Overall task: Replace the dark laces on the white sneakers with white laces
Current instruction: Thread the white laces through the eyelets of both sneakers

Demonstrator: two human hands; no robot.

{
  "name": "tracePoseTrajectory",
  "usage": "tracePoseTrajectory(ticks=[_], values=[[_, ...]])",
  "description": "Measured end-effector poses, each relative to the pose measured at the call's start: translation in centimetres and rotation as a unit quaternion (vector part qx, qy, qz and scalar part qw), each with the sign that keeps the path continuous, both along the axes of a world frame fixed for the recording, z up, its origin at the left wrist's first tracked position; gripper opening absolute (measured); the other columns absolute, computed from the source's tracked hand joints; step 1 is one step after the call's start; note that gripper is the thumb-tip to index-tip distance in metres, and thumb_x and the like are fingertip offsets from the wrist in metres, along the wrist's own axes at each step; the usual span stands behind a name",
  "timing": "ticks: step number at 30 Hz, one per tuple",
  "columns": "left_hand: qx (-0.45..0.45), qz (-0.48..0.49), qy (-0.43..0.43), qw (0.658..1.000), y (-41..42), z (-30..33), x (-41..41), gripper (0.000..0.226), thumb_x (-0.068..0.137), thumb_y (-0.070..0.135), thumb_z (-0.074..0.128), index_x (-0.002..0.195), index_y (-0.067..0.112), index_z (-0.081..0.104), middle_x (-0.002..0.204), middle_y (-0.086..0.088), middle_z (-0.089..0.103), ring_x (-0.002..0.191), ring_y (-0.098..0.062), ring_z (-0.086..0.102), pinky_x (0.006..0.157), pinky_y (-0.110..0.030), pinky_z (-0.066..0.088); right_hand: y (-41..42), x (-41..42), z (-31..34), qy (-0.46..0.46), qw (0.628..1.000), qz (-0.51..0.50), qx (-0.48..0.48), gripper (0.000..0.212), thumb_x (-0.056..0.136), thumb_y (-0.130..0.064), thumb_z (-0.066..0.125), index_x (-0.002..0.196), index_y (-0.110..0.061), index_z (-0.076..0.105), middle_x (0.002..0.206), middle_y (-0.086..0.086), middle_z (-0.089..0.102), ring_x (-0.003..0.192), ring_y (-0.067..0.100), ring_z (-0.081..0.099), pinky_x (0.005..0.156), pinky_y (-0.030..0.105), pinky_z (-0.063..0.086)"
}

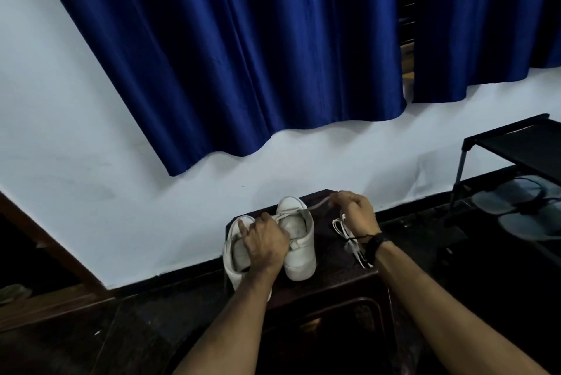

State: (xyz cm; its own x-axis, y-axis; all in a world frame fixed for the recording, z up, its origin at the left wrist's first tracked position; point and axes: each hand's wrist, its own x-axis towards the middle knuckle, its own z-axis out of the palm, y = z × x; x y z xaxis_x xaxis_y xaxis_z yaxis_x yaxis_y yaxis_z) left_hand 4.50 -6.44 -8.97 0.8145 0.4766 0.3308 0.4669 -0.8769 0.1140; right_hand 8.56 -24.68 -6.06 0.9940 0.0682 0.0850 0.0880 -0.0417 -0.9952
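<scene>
Two bare forearms are reaching forward from the bottom edge over a dark wooden stool (334, 286), on whose top a pair of white sneakers is standing side by side with the heels toward the camera. The left sneaker (235, 256) is sitting at the near left edge of the stool, its heel hanging slightly past the edge, and its opening is showing a greyish insole. The left hand (264, 241) is resting across the gap between the two shoes, fingers curled over the collar of the left sneaker, with the index finger lying out along its rim. The right sneaker (299, 241) is standing just beside it, a little farther back, plain white with a strap across the heel and a pale lace (315, 206) running out of its upper eyelets. The right hand (353, 210), wearing a dark band on its wrist (375, 245), is pinching that lace between curled fingers and drawing it taut up and to the right of the shoe. Under that wrist a loose bundle of laces (349, 238), white with dark strands, is lying on the stool top. Beyond the stool a pale wall (91, 131) is meeting a dark skirting, and a deep blue curtain (243, 55) is hanging over it. Off to the right a black shoe rack (516, 143) is holding grey sandals (516, 207).
</scene>
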Motion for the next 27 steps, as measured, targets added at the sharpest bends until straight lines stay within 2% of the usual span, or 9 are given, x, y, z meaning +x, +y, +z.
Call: tracePoseTrajectory(ticks=[5, 10, 13, 15, 17, 18, 20, 21, 27], values=[[0.010, 0.040, 0.013, 0.999, -0.9, 0.3, -0.3, 0.024, 0.081, 0.027, 0.051, 0.097, 0.011, 0.059, 0.088, -0.007, 0.073, 0.088, -0.026, 0.071, 0.118, -0.049, 0.014, -0.5, -1.9, 2.3, -0.032, 0.993, 0.060, 0.098, 0.032, 0.092, -0.004, 0.050, 0.061, -0.004, 0.060, 0.058, -0.001, 0.059, 0.049, 0.002, 0.050, 0.052, 0.013, 0.037], [-0.004, 0.043, 0.015, 0.999, -0.9, 0.3, -0.3, 0.026, 0.080, 0.025, 0.055, 0.101, 0.012, 0.060, 0.095, -0.007, 0.071, 0.095, -0.026, 0.068, 0.119, -0.051, 0.010, 0.3, -2.3, 2.1, 0.044, 0.986, 0.107, 0.119, 0.035, 0.102, -0.023, 0.046, 0.075, -0.008, 0.063, 0.054, 0.004, 0.051, 0.047, 0.012, 0.046, 0.046, 0.019, 0.037], [0.041, -0.081, -0.108, 0.990, -0.5, 0.5, 0.0, 0.039, 0.077, 0.017, 0.062, 0.114, 0.009, 0.060, 0.114, -0.010, 0.058, 0.112, -0.030, 0.054, 0.113, -0.044, 0.028, 0.7, -2.5, 3.2, 0.067, 0.976, 0.169, 0.117, 0.031, 0.103, -0.023, 0.043, 0.087, -0.006, 0.064, 0.055, 0.005, 0.049, 0.044, 0.012, 0.043, 0.042, 0.018, 0.033], [-0.055, -0.190, -0.207, 0.958, -1.4, 1.9, -0.1, 0.022, 0.091, 0.020, 0.057, 0.111, 0.013, 0.062, 0.113, -0.004, 0.060, 0.108, -0.023, 0.053, 0.096, -0.037, 0.042, 1.3, -2.3, 4.7, 0.067, 0.961, 0.190, 0.190, 0.024, 0.102, -0.014, 0.042, 0.092, -0.006, 0.062, 0.057, 0.005, 0.049, 0.046, 0.013, 0.042, 0.043, 0.018, 0.035], [-0.396, -0.229, -0.162, 0.874, -3.5, 4.9, -0.5, 0.029, 0.102, 0.034, 0.044, 0.096, 0.016, 0.067, 0.101, -0.003, 0.068, 0.093, -0.017, 0.062, 0.085, -0.036, 0.049, 2.3, -1.7, 6.2, 0.080, 0.945, 0.201, 0.245, 0.022, 0.102, -0.011, 0.039, 0.095, -0.009, 0.061, 0.059, 0.003, 0.051, 0.048, 0.013, 0.044, 0.047, 0.020, 0.038], [-0.568, -0.228, -0.111, 0.783, -4.5, 6.2, -0.7, 0.039, 0.103, 0.042, 0.040, 0.092, 0.017, 0.067, 0.095, -0.006, 0.070, 0.084, -0.015, 0.065, 0.081, -0.034, 0.051, 2.8, -1.3, 6.9, 0.090, 0.942, 0.197, 0.258, 0.023, 0.102, -0.011, 0.039, 0.096, -0.010, 0.061, 0.061, 0.003, 0.052, 0.047, 0.012, 0.044, 0.049, 0.021, 0.039], [-0.733, -0.222, -0.027, 0.643, -4.7, 7.6, -1.4, 0.047, 0.099, 0.055, 0.038, 0.093, 0.019, 0.067, 0.079, -0.006, 0.066, 0.065, -0.013, 0.063, 0.067, -0.028, 0.050, 3.3, -0.4, 7.7, 0.095, 0.947, 0.177, 0.249, 0.023, 0.103, -0.011, 0.038, 0.097, -0.014, 0.060, 0.065, 0.003, 0.053, 0.044, 0.011, 0.040, 0.050, 0.023, 0.036], [-0.747, -0.230, 0.005, 0.624, -4.0, 8.0, -1.8, 0.047, 0.097, 0.057, 0.040, 0.091, 0.019, 0.066, 0.065, -0.002, 0.057, 0.051, -0.011, 0.055, 0.057, -0.025, 0.045, 3.3, 0.2, 7.9, 0.089, 0.955, 0.164, 0.230, 0.022, 0.103, -0.011, 0.038, 0.097, -0.016, 0.059, 0.065, 0.002, 0.053, 0.042, 0.010, 0.037, 0.047, 0.021, 0.033], [-0.616, -0.224, 0.056, 0.753, 3.8, 9.5, -3.4, 0.030, 0.097, 0.032, 0.055, 0.077, 0.011, 0.061, 0.052, 0.007, 0.022, 0.042, -0.005, 0.017, 0.040, -0.019, 0.013, 0.8, 2.2, 6.6, 0.024, 0.998, 0.060, 0.019, 0.018, 0.098, -0.015, 0.049, 0.087, -0.015, 0.063, 0.066, 0.004, 0.052, 0.043, 0.004, 0.042, 0.042, 0.017, 0.032]])
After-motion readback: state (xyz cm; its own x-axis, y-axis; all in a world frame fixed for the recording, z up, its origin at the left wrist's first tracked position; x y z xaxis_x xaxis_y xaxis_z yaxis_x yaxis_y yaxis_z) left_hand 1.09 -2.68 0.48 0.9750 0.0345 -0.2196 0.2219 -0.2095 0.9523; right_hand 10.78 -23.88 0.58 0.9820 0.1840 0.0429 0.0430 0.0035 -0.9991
